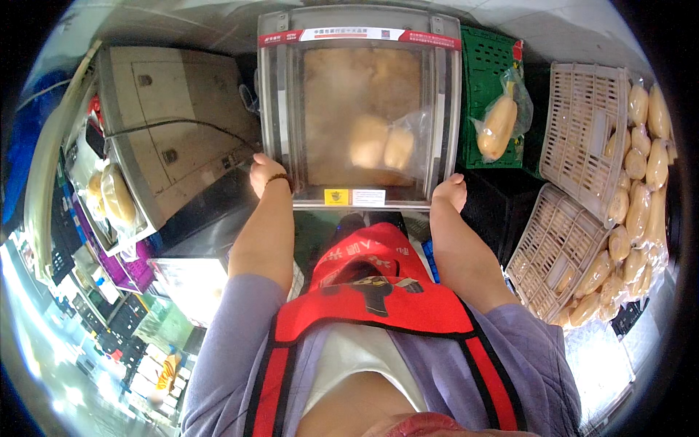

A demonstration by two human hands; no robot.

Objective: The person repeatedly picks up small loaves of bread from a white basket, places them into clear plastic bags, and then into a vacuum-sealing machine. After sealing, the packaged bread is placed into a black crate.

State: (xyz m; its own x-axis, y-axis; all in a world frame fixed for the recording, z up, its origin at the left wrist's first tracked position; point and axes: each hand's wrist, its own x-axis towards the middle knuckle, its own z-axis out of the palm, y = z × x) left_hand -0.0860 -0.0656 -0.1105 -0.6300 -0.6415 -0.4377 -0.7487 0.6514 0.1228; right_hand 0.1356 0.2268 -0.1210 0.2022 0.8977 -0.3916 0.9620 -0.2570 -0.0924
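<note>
A vacuum packing machine with a transparent lid (357, 82) stands before me, its lid down. Through the fogged panel I see pale butternut squash pieces (370, 143) on the chamber floor, at least partly in a clear plastic bag (419, 131). My left hand (268, 173), a beaded bracelet at its wrist, is curled at the lid's front left corner. At the front right corner my right hand (450, 192) is curled against the lid's side in the same way. The lid's frame hides some of the fingers.
On the right, a bagged butternut squash (498, 128) lies on a green crate (486, 54). Beyond it, white crates (584, 131) hold several bagged squashes (638, 210). On the left stands a metal cabinet (175, 93) with a cable (180, 121) across it, beside more bagged squash (117, 196).
</note>
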